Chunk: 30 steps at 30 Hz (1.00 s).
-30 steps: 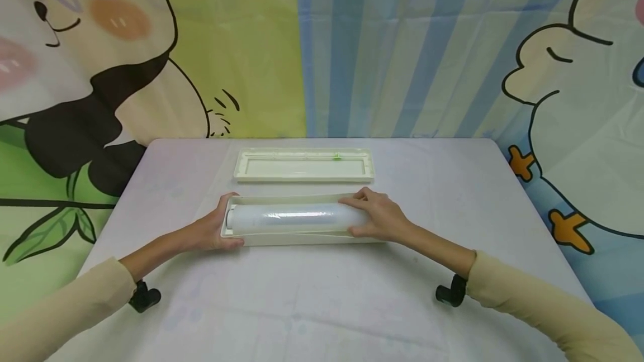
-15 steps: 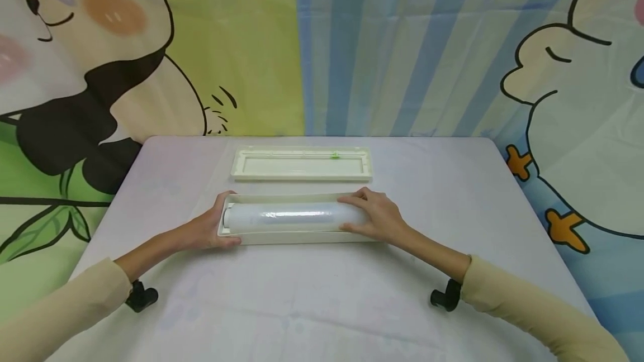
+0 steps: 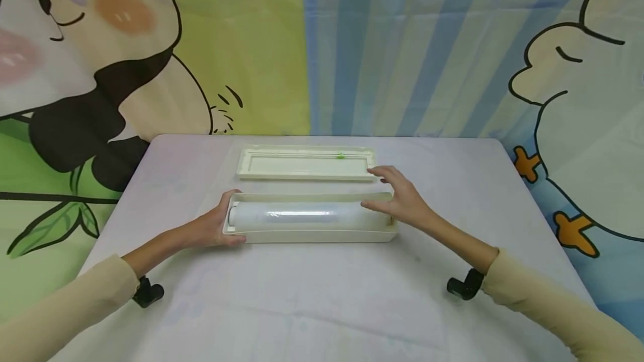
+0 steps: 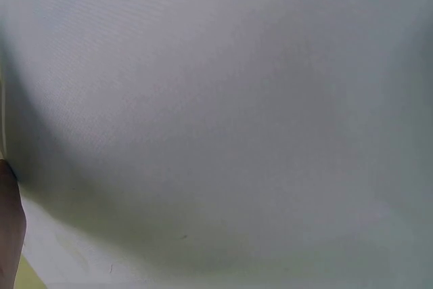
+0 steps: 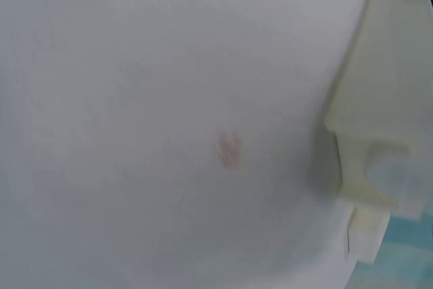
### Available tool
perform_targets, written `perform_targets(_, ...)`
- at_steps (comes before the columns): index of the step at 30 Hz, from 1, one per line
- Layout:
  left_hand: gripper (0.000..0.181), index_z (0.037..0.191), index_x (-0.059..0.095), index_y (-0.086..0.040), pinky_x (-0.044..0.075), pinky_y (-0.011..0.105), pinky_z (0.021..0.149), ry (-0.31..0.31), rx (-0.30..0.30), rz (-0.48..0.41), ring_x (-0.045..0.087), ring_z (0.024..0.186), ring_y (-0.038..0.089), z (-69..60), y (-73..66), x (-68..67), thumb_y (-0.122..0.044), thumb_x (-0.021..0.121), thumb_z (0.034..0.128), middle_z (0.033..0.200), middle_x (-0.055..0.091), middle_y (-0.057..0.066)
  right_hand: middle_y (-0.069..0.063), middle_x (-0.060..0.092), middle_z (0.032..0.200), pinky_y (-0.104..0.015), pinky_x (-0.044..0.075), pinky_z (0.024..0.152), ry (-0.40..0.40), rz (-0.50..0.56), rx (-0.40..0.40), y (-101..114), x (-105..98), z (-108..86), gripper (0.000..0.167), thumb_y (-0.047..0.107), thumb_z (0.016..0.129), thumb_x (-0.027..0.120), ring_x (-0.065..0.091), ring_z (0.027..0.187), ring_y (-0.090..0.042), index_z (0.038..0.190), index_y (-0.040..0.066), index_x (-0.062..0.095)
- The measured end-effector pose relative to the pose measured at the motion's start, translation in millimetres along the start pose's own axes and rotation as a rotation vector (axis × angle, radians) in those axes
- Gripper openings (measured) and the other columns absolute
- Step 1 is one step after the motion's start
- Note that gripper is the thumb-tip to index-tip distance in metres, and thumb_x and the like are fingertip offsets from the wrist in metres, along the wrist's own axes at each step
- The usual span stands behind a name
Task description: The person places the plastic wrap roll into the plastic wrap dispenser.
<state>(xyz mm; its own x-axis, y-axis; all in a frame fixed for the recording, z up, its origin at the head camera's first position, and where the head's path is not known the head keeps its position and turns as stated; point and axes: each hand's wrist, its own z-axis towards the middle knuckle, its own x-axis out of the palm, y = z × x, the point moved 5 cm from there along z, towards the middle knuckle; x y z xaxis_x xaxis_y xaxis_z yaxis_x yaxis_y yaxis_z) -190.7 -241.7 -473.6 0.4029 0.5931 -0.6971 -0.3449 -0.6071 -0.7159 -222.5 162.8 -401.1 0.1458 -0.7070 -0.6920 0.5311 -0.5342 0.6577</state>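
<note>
Gripping the left end of the white box [image 3: 312, 237] with the left hand [image 3: 213, 229]; holding the right hand [image 3: 405, 200], empty and with fingers loosely parted, over the box's right end. From the head view alone, seeing the whole glossy roll [image 3: 302, 216] lying inside the box and the entire pale panel [image 3: 307, 167] behind it; from the right wrist view, glimpsing the box's outer right end [image 5: 355, 174].

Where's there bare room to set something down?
The table is bare in front of the box, left of the lid, and right of it, beyond the right hand. Crowded: the strip between box and lid, with that hand over its right end, and the box's left end, gripped by the left hand.
</note>
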Motion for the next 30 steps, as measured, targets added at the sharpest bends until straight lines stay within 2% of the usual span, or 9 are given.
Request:
perform_targets(3, 0.105, 0.141, 0.010, -0.002, 0.045, 0.025, 0.086, -0.008, 0.007, 0.007, 0.052, 0.100, 0.019, -1.1, -0.6, -1.1, -0.023, 0.085, 0.0707, 0.128, 0.046, 0.017, -0.017, 0.041, 0.144, -0.050, 0.039, 0.106, 0.081, 0.002, 0.087, -11.3, -14.4, 13.1, 0.080, 0.025, 0.079, 0.080, 0.042, 0.132, -0.034, 0.144, 0.006, 0.039)
perform_targets(6, 0.104, 0.141, 0.010, -0.002, 0.045, 0.025, 0.085, -0.008, 0.008, 0.004, 0.052, 0.099, 0.019, -2.2, -0.9, -1.6, -0.024, 0.085, 0.0713, 0.126, 0.047, 0.017, -0.020, 0.032, 0.150, -0.052, 0.035, 0.109, 0.170, -0.004, 0.130, -23.8, -21.8, 26.2, 0.091, 0.027, 0.079, 0.081, 0.035, 0.137, -0.037, 0.149, 0.003, 0.028)
perform_targets(10, 0.104, 0.141, 0.011, -0.002, 0.046, 0.025, 0.085, -0.012, 0.008, 0.002, 0.053, 0.098, 0.019, -3.3, -0.4, -1.7, -0.023, 0.085, 0.0710, 0.124, 0.048, 0.017, -0.021, 0.021, 0.156, -0.055, 0.031, 0.111, 0.292, -0.029, 0.150, -41.3, -20.9, 43.3, 0.102, 0.030, 0.078, 0.081, 0.027, 0.141, -0.040, 0.153, 0.003, 0.017)
perform_targets(14, 0.105, 0.141, 0.010, -0.003, 0.046, 0.026, 0.085, 0.001, 0.003, -0.005, 0.053, 0.099, 0.019, -3.3, -0.1, -0.3, -0.024, 0.085, 0.0713, 0.124, 0.048, 0.017, -0.021, 0.015, 0.158, -0.061, 0.026, 0.111, 0.374, -0.091, 0.171, -58.9, -14.2, 56.6, 0.109, 0.039, 0.077, 0.081, 0.021, 0.144, -0.040, 0.154, 0.006, 0.013)
perform_targets(21, 0.105, 0.142, 0.010, -0.006, 0.045, 0.026, 0.086, 0.005, -0.006, -0.005, 0.053, 0.102, 0.021, -2.8, -1.3, -0.5, -0.025, 0.085, 0.0711, 0.125, 0.048, 0.016, -0.023, 0.009, 0.158, -0.066, 0.021, 0.110, 0.455, -0.109, 0.182, -80.3, 1.6, 71.1, 0.117, 0.042, 0.075, 0.081, 0.013, 0.145, -0.042, 0.155, 0.004, 0.004)
perform_targets(30, 0.104, 0.142, 0.010, -0.007, 0.045, 0.027, 0.085, 0.010, -0.019, 0.000, 0.053, 0.100, 0.021, -1.3, -0.2, -0.9, -0.026, 0.085, 0.0718, 0.124, 0.048, 0.016, -0.026, 0.007, 0.158, -0.065, 0.019, 0.112, 0.487, -0.140, 0.223, -93.7, 15.5, 86.8, 0.123, 0.040, 0.073, 0.083, 0.011, 0.146, -0.044, 0.154, 0.002, -0.001)
